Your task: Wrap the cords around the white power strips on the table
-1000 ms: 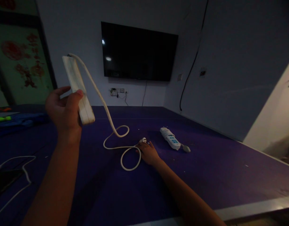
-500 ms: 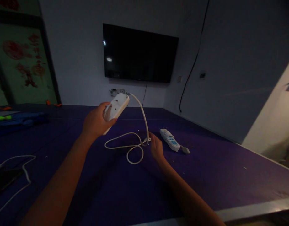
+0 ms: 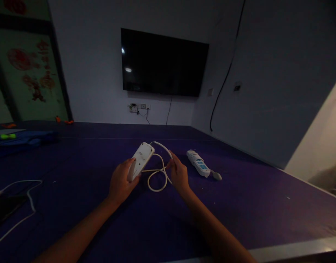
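A white power strip is gripped in my left hand, tilted with its underside, which has screw holes, toward me. From its far end a white cord arches to the right into my right hand, whose fingers are closed on it. Below, the rest of the cord lies in loops on the purple surface between my hands. To the right of my right hand lies a second white power strip with blue sockets, its own cord wound around it and its plug beside one end.
At the left edge are a dark phone-like device and a white cable. Folded blue cloth lies farther back. A television hangs on the back wall above wall sockets. A black cable hangs down the right wall.
My left hand has lowered the power strip and brought it right, nearer the table. My right hand has risen slightly and now grips the cord close to the strip.
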The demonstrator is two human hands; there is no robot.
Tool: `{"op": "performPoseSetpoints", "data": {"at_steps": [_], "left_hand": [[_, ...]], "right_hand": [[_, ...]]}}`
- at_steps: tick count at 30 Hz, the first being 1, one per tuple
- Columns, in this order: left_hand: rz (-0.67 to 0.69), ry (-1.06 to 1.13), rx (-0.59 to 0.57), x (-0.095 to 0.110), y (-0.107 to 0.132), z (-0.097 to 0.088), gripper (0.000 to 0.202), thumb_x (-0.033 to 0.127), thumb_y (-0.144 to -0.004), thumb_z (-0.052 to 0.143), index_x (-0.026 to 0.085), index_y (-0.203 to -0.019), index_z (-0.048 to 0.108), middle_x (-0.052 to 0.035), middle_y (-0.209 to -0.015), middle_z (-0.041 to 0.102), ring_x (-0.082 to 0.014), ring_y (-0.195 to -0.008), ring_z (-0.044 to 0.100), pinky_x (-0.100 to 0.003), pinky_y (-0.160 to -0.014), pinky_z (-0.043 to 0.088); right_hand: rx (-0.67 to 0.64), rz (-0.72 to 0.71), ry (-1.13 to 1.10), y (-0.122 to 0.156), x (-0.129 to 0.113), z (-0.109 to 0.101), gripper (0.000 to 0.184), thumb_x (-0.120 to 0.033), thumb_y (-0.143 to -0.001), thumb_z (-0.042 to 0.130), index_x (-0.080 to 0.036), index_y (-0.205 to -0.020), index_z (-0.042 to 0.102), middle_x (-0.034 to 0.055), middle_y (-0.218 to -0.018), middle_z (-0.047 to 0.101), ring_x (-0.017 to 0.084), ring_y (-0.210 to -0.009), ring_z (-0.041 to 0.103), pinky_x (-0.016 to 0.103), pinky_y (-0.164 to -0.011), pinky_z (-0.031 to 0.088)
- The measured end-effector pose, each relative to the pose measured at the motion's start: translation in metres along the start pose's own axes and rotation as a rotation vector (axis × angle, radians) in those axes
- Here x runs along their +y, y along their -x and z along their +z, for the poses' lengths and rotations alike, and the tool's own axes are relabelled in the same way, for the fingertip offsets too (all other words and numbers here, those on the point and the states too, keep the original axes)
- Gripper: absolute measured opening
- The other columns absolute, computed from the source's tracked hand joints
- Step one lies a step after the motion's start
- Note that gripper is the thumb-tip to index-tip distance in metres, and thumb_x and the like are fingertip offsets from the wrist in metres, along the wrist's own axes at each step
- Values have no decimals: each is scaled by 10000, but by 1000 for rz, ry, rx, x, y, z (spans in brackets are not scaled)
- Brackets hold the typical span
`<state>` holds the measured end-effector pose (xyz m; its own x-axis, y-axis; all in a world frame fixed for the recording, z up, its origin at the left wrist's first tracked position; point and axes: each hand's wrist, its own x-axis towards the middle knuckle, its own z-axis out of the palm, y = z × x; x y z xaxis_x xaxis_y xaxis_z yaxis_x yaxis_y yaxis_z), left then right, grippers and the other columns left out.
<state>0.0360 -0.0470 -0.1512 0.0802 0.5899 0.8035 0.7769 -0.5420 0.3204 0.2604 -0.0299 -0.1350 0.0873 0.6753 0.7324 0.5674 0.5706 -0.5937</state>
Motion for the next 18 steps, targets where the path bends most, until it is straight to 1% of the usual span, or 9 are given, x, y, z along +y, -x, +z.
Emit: {"op": "performPoseSetpoints", "data": {"at_steps": [4,6,8,10,12,14,16,18], "left_hand": [[-87,172,-26,6,6,0,511,358,-752,602,217,-1227,476,-106,-1208,558,-286,-1091,517,-411,-927,390],[-130,284,-46,14,8,0,501,364,-739,622,213,-1201,501,-108,-1211,556,-283,-1105,510,-407,-950,373],[-208,437,-80,23,10,-1,503,358,-708,659,213,-1172,529,-106,-1215,557,-281,-1119,504,-395,-965,365],[-346,640,-121,32,11,-1,522,340,-663,703,216,-1147,551,-98,-1209,566,-280,-1125,505,-373,-956,378],[-542,885,-184,39,11,0,546,326,-646,715,217,-1155,548,-86,-1161,600,-269,-1063,551,-347,-884,431],[-761,1133,-270,41,10,1,559,338,-683,676,210,-1202,514,-79,-1056,649,-239,-891,621,-322,-743,482],[-955,1344,-380,39,8,2,546,364,-739,607,172,-1236,490,-86,-937,679,-208,-709,638,-304,-614,488],[-1070,1501,-466,36,7,3,525,369,-774,551,112,-1228,500,-105,-858,689,-200,-634,635,-298,-566,488]], "right_hand": [[59,18,82,-3,9,-5,440,-279,-886,341,-176,-1283,500,14,-669,625,139,-602,570,256,-633,459],[89,13,98,-6,15,-9,446,-259,-879,344,-163,-1286,499,26,-694,639,145,-619,578,262,-632,459],[110,-4,107,-8,21,-12,445,-233,-868,344,-153,-1271,514,43,-746,659,151,-659,592,270,-650,464],[125,-14,127,-9,26,-14,446,-206,-858,337,-154,-1259,526,58,-799,671,160,-713,605,284,-683,471],[131,-6,166,-8,30,-14,453,-181,-851,327,-164,-1256,530,69,-843,675,171,-764,611,301,-717,475],[126,14,221,-7,30,-12,460,-165,-847,324,-175,-1259,528,79,-879,673,180,-800,611,312,-737,474],[100,29,278,-5,29,-9,467,-154,-846,325,-186,-1269,519,82,-906,670,183,-821,609,313,-751,472],[55,26,320,-3,27,-6,482,-139,-845,323,-205,-1288,499,72,-914,669,177,-829,608,303,-763,469]]}}
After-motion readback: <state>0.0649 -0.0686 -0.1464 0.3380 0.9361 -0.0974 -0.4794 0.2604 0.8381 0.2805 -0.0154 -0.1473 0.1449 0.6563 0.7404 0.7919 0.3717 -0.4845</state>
